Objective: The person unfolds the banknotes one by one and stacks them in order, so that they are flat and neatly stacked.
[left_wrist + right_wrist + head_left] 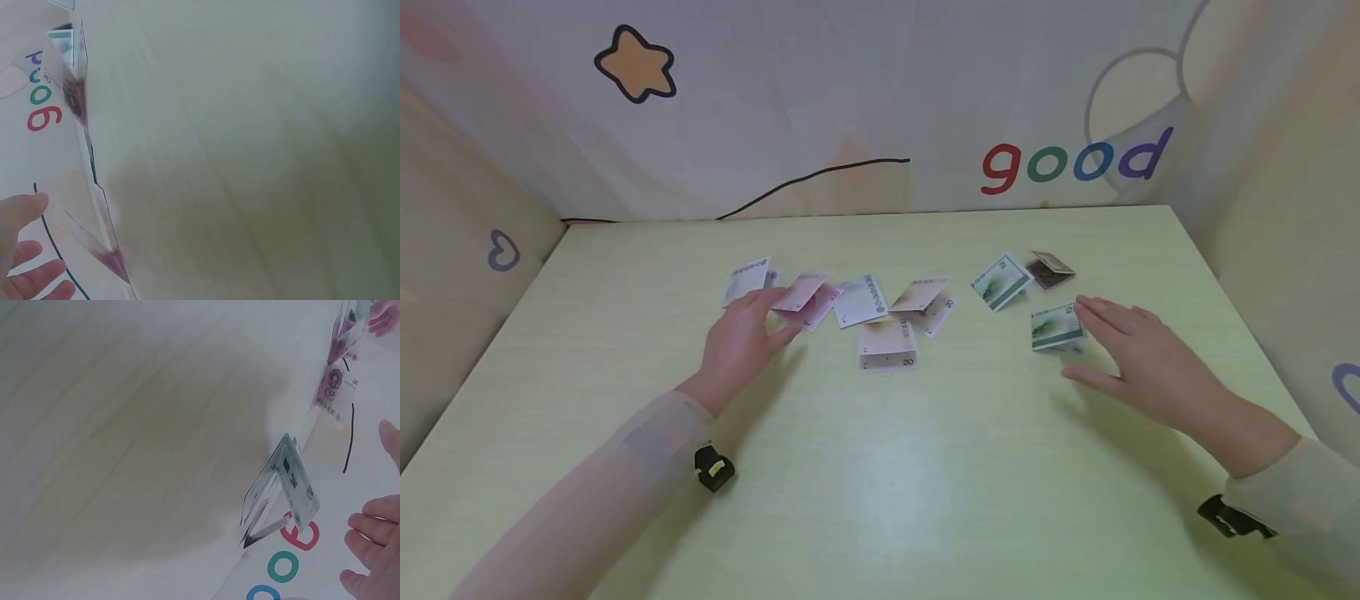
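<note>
Several small folded banknotes stand tented on the table. My left hand [741,342] hovers beside a pink folded note [803,293], its thumb spread from the fingers; whether a fingertip touches paper I cannot tell. Partly behind that hand is a pale blue-grey note [747,279]. My right hand [1138,362] is stretched out with long fingers beside a green folded note [1054,327], gripping nothing. In the right wrist view, a green note [301,487] stands tented, apart from the right fingers [375,525]. The left fingers [37,278] look empty in the left wrist view.
Mid-table are another blue-grey note [859,302] and two brownish notes, one behind [917,293] and one nearer [887,340]. Farther right lie a second green note [1002,282] and a dark brown one [1051,268]. Printed cloth walls [775,100] enclose the pale table [865,467].
</note>
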`<action>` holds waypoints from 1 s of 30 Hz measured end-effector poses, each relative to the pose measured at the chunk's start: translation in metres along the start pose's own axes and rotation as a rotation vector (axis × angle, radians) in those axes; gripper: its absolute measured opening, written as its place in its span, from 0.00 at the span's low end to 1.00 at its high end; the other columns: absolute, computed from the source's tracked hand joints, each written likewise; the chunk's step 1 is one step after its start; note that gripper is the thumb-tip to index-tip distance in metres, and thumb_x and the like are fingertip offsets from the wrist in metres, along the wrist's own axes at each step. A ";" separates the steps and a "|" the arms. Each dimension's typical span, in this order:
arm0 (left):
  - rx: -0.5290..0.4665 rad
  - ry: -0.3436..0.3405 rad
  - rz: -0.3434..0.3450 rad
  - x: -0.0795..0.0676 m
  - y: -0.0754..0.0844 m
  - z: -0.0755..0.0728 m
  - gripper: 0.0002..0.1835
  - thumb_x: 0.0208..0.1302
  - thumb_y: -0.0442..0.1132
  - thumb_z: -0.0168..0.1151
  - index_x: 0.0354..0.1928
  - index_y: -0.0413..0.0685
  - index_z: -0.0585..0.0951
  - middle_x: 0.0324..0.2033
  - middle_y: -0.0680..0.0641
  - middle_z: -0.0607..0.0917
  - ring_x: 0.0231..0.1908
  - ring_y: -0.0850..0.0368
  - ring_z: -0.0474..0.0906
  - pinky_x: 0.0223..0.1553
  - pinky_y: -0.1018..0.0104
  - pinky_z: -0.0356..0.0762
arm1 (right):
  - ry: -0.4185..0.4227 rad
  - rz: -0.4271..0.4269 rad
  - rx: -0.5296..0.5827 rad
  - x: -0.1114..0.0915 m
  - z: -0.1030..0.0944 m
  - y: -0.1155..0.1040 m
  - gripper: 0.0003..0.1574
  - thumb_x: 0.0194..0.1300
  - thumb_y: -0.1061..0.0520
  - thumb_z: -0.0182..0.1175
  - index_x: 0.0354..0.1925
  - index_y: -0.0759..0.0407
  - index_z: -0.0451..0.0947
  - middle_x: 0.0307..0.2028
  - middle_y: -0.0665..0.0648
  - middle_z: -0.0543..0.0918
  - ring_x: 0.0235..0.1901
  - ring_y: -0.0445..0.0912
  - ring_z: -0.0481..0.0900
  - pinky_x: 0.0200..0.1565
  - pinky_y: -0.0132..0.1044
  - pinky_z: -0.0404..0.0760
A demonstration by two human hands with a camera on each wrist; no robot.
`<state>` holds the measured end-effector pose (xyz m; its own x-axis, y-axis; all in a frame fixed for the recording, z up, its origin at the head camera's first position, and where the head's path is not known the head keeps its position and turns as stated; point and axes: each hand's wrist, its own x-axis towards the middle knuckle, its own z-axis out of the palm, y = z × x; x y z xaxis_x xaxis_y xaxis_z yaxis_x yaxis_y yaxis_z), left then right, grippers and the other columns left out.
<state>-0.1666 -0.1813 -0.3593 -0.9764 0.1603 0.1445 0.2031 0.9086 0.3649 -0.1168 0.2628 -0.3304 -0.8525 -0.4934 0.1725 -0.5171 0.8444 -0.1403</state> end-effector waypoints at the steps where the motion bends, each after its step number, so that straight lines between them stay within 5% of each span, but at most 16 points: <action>1: -0.007 -0.010 -0.010 0.001 0.001 0.001 0.30 0.58 0.47 0.66 0.60 0.41 0.72 0.56 0.39 0.75 0.57 0.42 0.69 0.52 0.46 0.70 | 0.008 -0.008 0.005 0.000 0.001 0.000 0.49 0.51 0.46 0.69 0.62 0.74 0.64 0.61 0.71 0.67 0.61 0.63 0.63 0.58 0.59 0.61; 30: -0.076 -0.091 -0.146 0.023 0.007 0.008 0.24 0.59 0.45 0.65 0.56 0.42 0.77 0.52 0.42 0.79 0.53 0.46 0.73 0.52 0.52 0.71 | 0.019 -0.062 0.020 0.002 0.005 -0.004 0.46 0.51 0.49 0.70 0.60 0.74 0.66 0.59 0.71 0.69 0.59 0.63 0.65 0.56 0.63 0.62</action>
<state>-0.1886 -0.1677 -0.3610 -0.9978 0.0661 0.0023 0.0602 0.8934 0.4451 -0.1168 0.2568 -0.3347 -0.8174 -0.5405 0.1995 -0.5704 0.8080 -0.1478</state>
